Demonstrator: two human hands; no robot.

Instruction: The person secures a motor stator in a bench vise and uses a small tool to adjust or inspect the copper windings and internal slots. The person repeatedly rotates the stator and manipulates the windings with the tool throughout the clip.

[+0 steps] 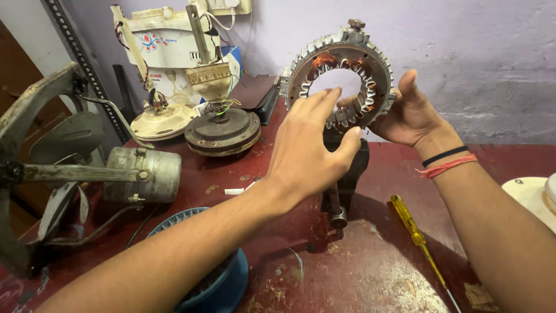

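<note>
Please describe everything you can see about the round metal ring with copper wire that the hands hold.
The stator ring is a grey laminated metal ring with a toothed rim and copper windings in its inner slots; its centre is open. It stands upright above a dark vise on the red table. The right hand grips its right edge, and the left hand touches its lower front. A bolt sits on top.

**Labels and boxes at the back of the table**

A white fan housing (pixel 165 43) is leaning against the lilac wall at the back left, carrying a small sticker (pixel 152 42) with a red and blue swirl pattern and a line of small print beside it. Just behind it, a blue and white cardboard box (pixel 233 58) is peeking out. No screens or signs are showing.
</note>
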